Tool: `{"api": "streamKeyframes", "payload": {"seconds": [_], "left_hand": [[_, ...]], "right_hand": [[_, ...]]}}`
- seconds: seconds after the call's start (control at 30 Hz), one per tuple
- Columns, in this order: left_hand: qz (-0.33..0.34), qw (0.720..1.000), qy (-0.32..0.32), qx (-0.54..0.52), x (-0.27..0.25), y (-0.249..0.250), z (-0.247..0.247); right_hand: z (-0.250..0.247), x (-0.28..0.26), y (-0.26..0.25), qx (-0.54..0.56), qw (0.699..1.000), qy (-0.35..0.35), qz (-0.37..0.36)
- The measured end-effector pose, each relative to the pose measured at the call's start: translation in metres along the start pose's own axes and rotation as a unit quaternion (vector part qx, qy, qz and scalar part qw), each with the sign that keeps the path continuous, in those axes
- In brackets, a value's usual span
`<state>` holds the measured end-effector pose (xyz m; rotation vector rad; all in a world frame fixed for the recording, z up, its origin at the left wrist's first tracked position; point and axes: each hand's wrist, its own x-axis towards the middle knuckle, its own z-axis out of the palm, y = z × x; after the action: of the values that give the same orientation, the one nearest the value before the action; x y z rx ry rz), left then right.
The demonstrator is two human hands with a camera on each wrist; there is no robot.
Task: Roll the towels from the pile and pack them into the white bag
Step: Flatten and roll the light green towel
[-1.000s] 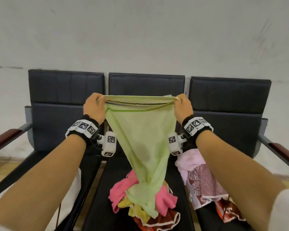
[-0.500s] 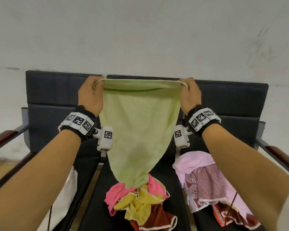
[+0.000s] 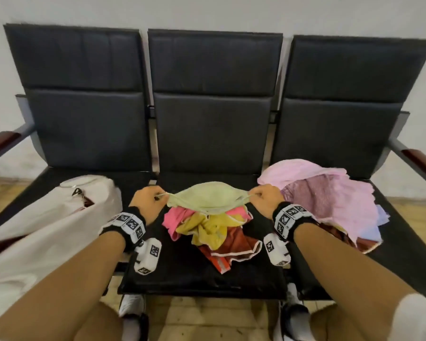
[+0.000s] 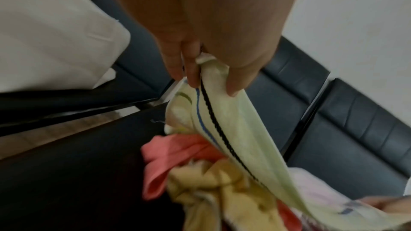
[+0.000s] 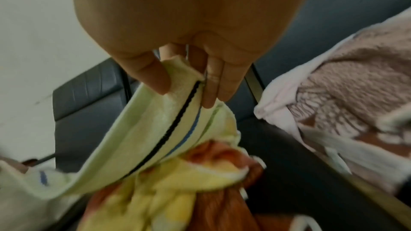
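A pale green towel (image 3: 207, 196) with black and blue stripes lies stretched over the pile of pink, yellow and rust towels (image 3: 212, 232) on the middle seat. My left hand (image 3: 148, 200) pinches its left corner, thumb and fingers (image 4: 191, 75) closed on the green towel (image 4: 240, 138). My right hand (image 3: 265, 199) pinches the opposite corner of the same towel (image 5: 155, 129) between thumb and fingers (image 5: 213, 83). The white bag (image 3: 42, 227) lies slumped on the left seat, its mouth facing the backrest.
A second heap of pink and patterned towels (image 3: 330, 200) covers the right seat. Three black padded seats (image 3: 214, 119) stand against a white wall, with wooden armrests (image 3: 421, 158) at both ends. My knees and shoes show below the seat edge.
Both hands came down from chest height, holding the green towel's corners. The towel, which hung down in front of the backrest, now lies low across the middle pile.
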<state>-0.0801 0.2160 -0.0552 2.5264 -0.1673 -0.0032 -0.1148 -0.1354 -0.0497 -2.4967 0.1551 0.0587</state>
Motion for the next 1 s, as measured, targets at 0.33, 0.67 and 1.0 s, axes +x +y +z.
{"api": "streamKeyframes", "payload": {"seconds": [0.33, 0.67, 1.0], "left_hand": [[-0.061, 0.992, -0.102, 0.045, -0.077, -0.08, 0.085], [0.001, 0.989, -0.133, 0.072, -0.124, -0.122, 0.126], [-0.007, 0.998, -0.069, 0.008, -0.121, -0.141, 0.128]], "right_hand": [[0.106, -0.076, 0.077, -0.054, 0.992, -0.117, -0.003], [0.143, -0.117, 0.124, -0.154, 0.98, -0.089, -0.089], [0.141, -0.115, 0.127, -0.177, 0.976, -0.119, -0.035]]}}
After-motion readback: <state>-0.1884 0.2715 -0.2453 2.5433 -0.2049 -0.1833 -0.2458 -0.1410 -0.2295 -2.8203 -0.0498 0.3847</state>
